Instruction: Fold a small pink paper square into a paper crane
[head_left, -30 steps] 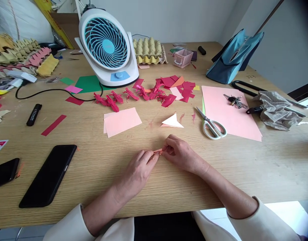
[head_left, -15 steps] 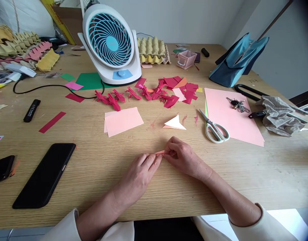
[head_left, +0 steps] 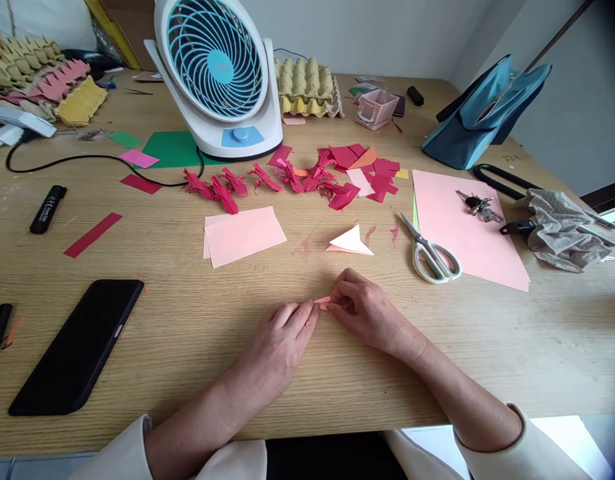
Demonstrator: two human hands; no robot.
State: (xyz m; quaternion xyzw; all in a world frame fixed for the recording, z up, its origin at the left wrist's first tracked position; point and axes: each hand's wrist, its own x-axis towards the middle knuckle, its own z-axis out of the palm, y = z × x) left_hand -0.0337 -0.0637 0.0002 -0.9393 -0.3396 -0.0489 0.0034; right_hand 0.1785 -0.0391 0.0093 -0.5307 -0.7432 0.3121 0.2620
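Observation:
Between my two hands lies a small folded strip of pink paper (head_left: 322,303), mostly covered by fingers. My left hand (head_left: 282,337) has its fingers together, pressing the strip's left end against the table. My right hand (head_left: 365,310) pinches the other end between thumb and fingers. Just beyond them sits a folded piece of pale pink paper (head_left: 351,241) with pointed corners. Pale pink rectangular sheets (head_left: 247,235) lie to the upper left, one over another. White-handled scissors (head_left: 432,255) rest to the right, partly on a stack of pink paper (head_left: 452,213).
Folded red paper pieces (head_left: 262,179) and red scraps (head_left: 382,175) lie beyond. A fan (head_left: 222,73) stands at the back. To the left are a black phone (head_left: 80,347) and a marker (head_left: 48,209). Keys (head_left: 480,207) and a blue bag (head_left: 480,120) are at the right.
The view has shifted slightly, so the things at left sit farther left. Slightly more of the pink strip shows between my fingers; both hands keep their hold.

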